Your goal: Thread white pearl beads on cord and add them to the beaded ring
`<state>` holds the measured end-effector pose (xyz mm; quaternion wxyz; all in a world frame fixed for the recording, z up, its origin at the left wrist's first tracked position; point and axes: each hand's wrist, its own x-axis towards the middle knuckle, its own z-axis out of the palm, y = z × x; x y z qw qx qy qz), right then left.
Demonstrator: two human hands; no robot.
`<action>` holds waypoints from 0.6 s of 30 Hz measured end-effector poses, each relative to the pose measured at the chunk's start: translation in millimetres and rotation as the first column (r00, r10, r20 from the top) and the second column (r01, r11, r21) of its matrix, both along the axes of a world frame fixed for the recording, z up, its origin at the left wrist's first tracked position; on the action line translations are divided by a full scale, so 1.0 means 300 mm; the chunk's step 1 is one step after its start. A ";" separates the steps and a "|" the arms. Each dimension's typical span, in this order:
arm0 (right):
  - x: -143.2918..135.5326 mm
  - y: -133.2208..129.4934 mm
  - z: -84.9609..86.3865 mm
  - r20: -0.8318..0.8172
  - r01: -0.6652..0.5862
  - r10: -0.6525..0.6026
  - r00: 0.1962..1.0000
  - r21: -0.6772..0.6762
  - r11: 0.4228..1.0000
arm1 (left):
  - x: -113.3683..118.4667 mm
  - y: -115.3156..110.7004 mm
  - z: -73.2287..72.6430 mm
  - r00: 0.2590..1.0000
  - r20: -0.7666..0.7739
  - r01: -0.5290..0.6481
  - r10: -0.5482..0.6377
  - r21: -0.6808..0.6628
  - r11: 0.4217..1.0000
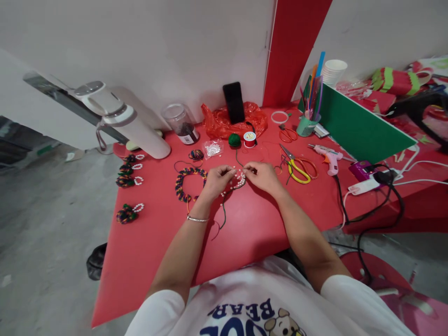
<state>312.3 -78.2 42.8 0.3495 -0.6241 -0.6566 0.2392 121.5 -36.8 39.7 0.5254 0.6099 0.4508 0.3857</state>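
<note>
The red desk (252,233) supports the green yarn ball (234,140), the reference for all positions. The white flask (140,133) stands well left of the ball. My left hand (224,176) and right hand (252,171) are on the near side of the ball, each grip closed in a fingertip pinch; I cannot tell what lies between the fingertips. The phone (234,102) is behind it; the yellow-handled scissors (291,158), to its right. The white beads (241,181) lie nearer me than the ball, beside both grips.
</note>
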 end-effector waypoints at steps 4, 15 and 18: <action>0.030 -0.002 -0.001 -0.026 -0.143 0.143 0.989 -0.013 0.990 | 0.022 -0.024 0.017 0.999 -0.024 0.030 -0.030 0.009 1.000; 0.135 -0.009 0.001 0.291 -0.009 0.026 0.956 -0.060 0.998 | 0.012 -0.017 0.013 0.986 -0.164 -0.009 0.015 0.038 0.999; 0.134 -0.013 -0.002 0.287 0.057 -0.056 0.956 0.005 0.998 | 0.023 -0.025 0.000 0.988 -0.152 0.022 -0.021 0.002 1.000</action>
